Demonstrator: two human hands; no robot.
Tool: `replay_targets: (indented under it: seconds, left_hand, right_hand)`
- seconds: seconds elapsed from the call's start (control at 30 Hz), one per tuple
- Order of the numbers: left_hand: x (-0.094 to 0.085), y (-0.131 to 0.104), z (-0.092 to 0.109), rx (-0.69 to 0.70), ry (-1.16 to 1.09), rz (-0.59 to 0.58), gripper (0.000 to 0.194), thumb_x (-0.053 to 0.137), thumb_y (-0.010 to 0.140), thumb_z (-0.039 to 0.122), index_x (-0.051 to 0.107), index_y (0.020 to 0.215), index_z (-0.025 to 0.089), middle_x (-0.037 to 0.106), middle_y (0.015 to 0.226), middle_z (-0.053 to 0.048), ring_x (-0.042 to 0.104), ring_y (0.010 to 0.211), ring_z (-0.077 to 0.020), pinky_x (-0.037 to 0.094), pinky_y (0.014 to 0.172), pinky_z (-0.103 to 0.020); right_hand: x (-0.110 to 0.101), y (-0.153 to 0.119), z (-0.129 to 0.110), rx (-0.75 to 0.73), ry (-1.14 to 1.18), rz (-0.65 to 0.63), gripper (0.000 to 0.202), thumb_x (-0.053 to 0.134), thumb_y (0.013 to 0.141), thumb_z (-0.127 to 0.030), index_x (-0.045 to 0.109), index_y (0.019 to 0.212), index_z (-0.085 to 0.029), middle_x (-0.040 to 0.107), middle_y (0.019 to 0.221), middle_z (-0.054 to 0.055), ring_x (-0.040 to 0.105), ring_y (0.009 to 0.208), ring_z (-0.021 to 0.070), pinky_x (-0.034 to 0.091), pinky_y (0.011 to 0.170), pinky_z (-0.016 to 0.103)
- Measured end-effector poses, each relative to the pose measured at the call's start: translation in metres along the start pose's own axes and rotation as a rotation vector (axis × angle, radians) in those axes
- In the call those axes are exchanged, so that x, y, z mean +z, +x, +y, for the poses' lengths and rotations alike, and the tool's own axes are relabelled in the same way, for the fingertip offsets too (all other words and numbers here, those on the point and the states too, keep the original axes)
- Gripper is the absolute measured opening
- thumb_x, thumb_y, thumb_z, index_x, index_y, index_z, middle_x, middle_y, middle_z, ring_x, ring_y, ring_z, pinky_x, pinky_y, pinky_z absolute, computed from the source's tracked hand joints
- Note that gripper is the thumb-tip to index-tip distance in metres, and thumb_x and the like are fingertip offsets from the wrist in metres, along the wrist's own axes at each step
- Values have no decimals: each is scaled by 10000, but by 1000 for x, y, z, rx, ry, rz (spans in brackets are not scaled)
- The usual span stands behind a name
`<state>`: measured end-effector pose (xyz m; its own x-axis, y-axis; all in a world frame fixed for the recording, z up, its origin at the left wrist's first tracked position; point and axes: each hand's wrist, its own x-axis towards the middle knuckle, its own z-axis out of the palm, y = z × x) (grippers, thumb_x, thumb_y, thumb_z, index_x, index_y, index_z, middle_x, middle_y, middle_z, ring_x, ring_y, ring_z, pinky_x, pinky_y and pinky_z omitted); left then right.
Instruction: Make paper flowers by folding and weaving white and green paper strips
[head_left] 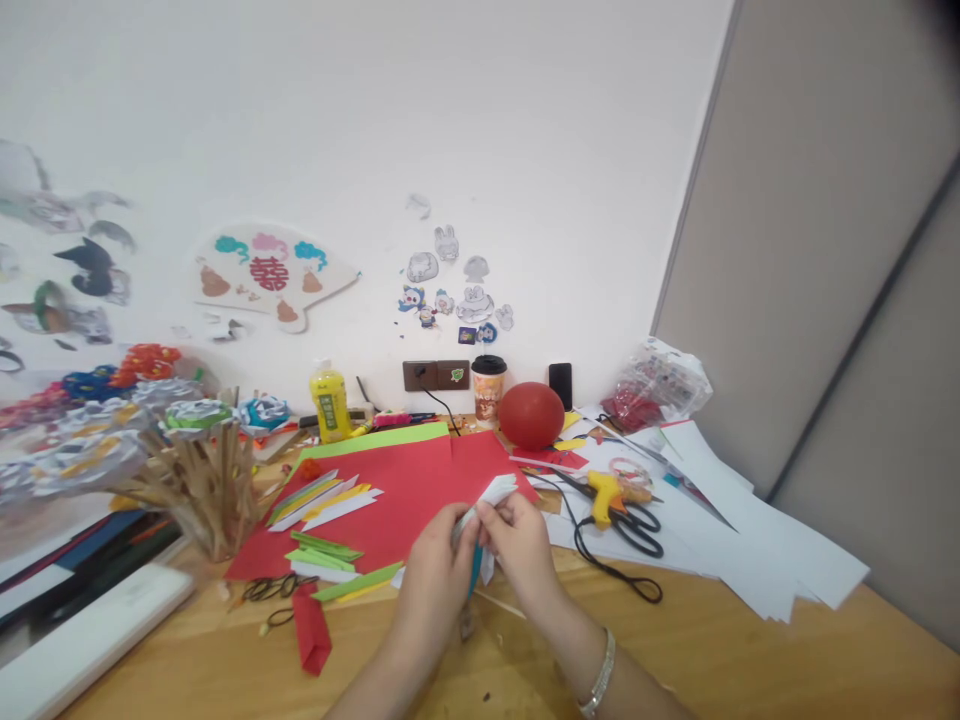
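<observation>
Both hands meet over the near edge of a red paper sheet [420, 490]. My left hand [442, 560] is closed on a folded white paper piece [498, 489], and my right hand [521, 545] pinches the same piece from the other side. A bit of blue shows below the fingers; the hands hide most of it. Left of the hands lie folded green paper strips [324, 551] and a bundle of white and yellow strips [334, 502]. To the right is a yellow glue gun [602, 497] beside black-handled scissors [637, 525].
A red balloon [532, 416], a lidded cup [489, 388] and a yellow bottle [330, 402] stand near the wall. At left, a container of wooden sticks [217, 490] sits by paper flowers [97, 440]. White sheets [757, 530] spread at right. A folded red paper piece [311, 630] lies in front.
</observation>
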<state>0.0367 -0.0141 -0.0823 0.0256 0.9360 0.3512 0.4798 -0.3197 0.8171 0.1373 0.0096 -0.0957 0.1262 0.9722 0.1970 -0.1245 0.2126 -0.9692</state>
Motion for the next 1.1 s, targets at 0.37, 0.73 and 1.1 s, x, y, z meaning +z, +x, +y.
replay_targets:
  seconds: [0.37, 0.73, 1.1]
  left_hand:
    - [-7, 8, 1, -215, -666, -119, 340, 562, 676, 482, 469, 634, 158, 381, 462, 79, 290, 393, -49, 207, 403, -179]
    - [-9, 4, 4, -455, -1120, -551, 224, 576, 716, 335, 443, 678, 158, 317, 482, 79, 199, 376, -21, 111, 356, -145]
    - [2, -2, 1, 55, -196, -122, 262, 415, 811, 403, 514, 724, 177, 522, 693, 0, 477, 683, -147, 376, 644, -253]
  right_hand:
    - [-15, 2, -6, -90, 66, -364, 274, 601, 717, -418, 557, 789, -157, 539, 613, -18, 491, 540, 94, 356, 489, 197]
    - [-28, 3, -19, -110, 112, -480, 309, 682, 637, -405, 592, 804, -162, 591, 678, 5, 552, 660, 140, 435, 632, 263]
    - [-20, 7, -13, -21, -12, -177, 286, 683, 615, -390, 554, 696, -147, 504, 519, -39, 447, 455, 86, 363, 442, 202]
